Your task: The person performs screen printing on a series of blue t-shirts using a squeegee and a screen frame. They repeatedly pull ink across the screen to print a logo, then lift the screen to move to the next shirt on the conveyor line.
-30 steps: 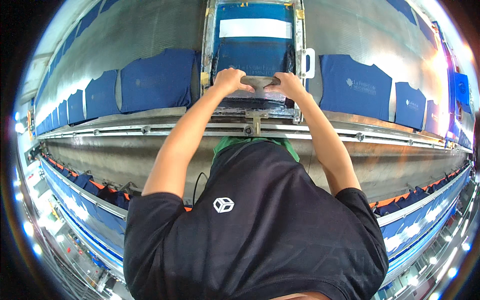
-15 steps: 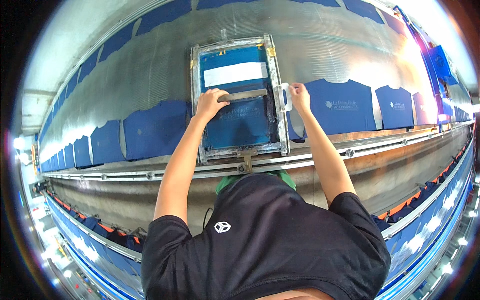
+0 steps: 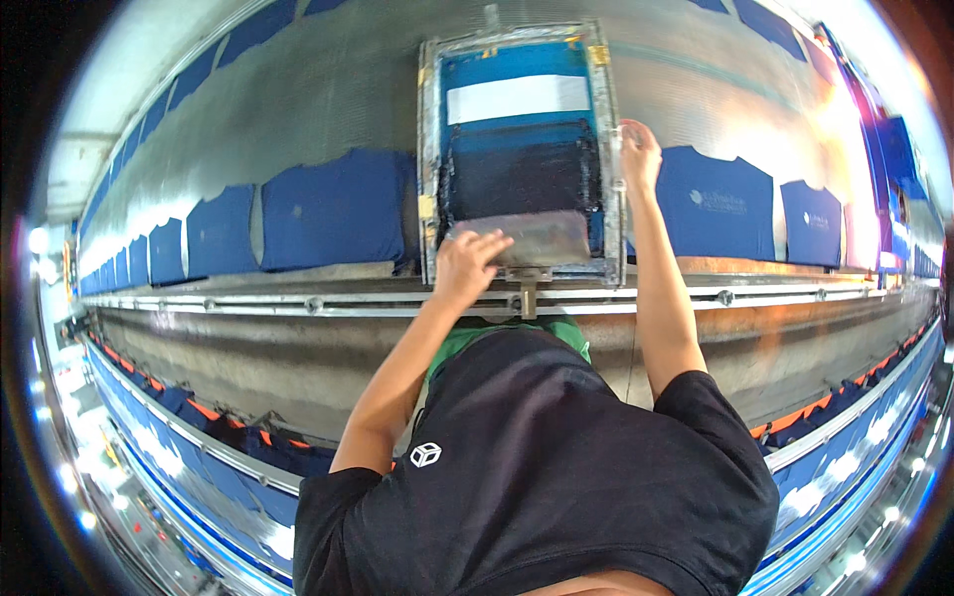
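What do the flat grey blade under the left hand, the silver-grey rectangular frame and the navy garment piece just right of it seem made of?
Flat grey blade: possibly plastic, rubber or wood; smooth dull sheen, but blurred.
Silver-grey rectangular frame: probably metal, stained; pale, rigid rails.
Navy garment piece: likely cloth, matte; soft, uneven outline.

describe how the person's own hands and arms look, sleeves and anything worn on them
The left hand and right hand wear no gloves, and no watch or band shows at either wrist. The forearms are uncovered. The short sleeves are plain black, part of a black shirt with a small white cube-shaped mark.
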`<state>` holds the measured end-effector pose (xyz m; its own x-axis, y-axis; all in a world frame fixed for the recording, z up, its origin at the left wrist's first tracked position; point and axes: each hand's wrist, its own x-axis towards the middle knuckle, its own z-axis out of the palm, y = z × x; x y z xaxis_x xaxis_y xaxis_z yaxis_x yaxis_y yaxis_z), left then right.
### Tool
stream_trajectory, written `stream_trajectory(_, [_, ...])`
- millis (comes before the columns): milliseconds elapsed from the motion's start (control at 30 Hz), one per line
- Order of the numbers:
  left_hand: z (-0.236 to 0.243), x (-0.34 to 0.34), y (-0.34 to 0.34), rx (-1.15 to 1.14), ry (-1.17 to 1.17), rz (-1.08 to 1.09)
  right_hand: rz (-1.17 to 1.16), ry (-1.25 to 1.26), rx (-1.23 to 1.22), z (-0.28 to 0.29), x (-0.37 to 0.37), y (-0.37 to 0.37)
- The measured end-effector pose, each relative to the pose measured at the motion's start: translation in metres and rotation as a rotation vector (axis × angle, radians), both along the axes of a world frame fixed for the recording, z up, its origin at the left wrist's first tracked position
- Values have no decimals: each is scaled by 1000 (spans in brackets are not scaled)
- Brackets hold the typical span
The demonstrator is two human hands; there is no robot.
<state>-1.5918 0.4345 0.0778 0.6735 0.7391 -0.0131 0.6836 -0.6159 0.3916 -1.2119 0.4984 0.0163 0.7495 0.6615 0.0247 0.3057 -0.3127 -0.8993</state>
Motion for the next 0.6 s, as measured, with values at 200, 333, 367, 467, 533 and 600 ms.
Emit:
stream_trajectory(200, [25,-125,16,-19,-23,62,93,222,147,36,-138,39])
stream_trajectory(333, [30,-260,79,-43,-30,129,110,361,80,15,-278,81])
stream_trajectory(367, [30,-292,98,-3,20,110,109,191,190,-16,-300,95])
stream_trajectory(467, [29,-387,139,-34,148,124,87,224,87,-27,-376,115])
stream_trajectory(533, [26,-414,151,-95,199,122,68,172,41,-31,-410,127])
stream_trajectory(600, [28,-433,152,-132,228,113,63,118,-1,-19,-434,132])
